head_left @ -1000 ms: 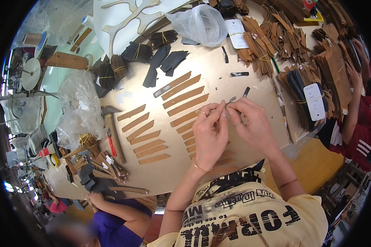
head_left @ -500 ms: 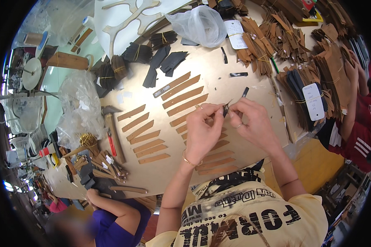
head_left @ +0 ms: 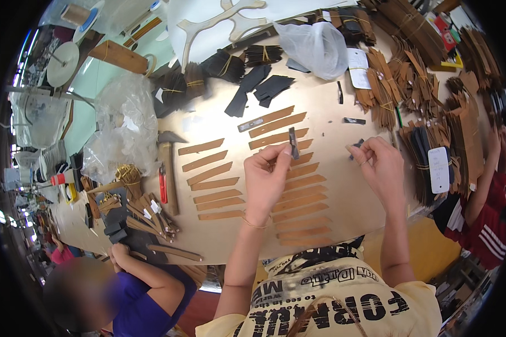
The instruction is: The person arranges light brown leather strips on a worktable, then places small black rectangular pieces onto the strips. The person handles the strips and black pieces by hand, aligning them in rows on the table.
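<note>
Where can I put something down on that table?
Bare table shows between the right-column brown strips and the person's right forearm, and between the left-column strips and the table's near edge. The far side is crowded with black bundles, the right with brown bundles.

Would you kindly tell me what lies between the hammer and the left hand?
The head view shows a column of brown strips between the hammer and the left hand.

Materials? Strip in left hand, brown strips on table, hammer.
Dark strip in left hand: maybe plastic film or coated tape; slightly shiny patches.
Brown strips: likely leather or imitation, matte; even tan colour, clean-cut edges.
Hammer: probably dull wooden handle, brown; head likely metal, dark, by shape.
</note>
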Action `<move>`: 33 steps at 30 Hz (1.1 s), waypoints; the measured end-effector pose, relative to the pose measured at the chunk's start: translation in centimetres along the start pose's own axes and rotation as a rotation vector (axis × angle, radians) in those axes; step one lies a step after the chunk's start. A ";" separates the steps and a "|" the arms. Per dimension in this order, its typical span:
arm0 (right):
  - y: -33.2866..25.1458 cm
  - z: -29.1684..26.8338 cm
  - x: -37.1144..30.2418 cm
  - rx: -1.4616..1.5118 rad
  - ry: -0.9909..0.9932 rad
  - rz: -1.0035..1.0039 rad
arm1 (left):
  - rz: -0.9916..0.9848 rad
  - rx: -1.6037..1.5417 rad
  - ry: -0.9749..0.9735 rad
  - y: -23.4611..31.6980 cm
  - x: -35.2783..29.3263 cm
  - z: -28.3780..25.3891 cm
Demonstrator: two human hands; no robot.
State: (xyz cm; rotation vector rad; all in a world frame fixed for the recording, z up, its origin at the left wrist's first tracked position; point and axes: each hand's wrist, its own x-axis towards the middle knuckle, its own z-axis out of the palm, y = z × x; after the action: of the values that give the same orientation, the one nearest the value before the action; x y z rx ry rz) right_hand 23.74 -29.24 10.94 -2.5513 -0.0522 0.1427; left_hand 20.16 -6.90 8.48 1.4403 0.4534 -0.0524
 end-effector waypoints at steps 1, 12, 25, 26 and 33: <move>-0.8 0.2 -0.1 0.123 -0.016 0.017 | 0.038 0.142 0.040 0.0 0.1 0.2; -5.2 4.8 1.1 0.434 0.027 -0.278 | 0.490 0.302 0.178 -0.3 -0.8 2.0; 0.2 1.0 2.7 -0.490 0.002 0.337 | 0.855 0.701 0.332 -2.2 1.0 -2.5; -0.4 1.1 2.5 -0.329 0.018 0.221 | 0.870 0.761 0.336 -2.4 0.9 -2.6; -6.6 4.8 0.5 1.061 -0.485 0.161 | 1.037 1.050 0.289 -2.7 0.1 -3.5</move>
State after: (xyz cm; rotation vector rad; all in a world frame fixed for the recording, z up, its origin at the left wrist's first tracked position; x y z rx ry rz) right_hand 23.62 -21.12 10.56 -1.4194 0.0374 0.6542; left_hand 18.51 -3.93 5.67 2.5784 -0.2045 0.8733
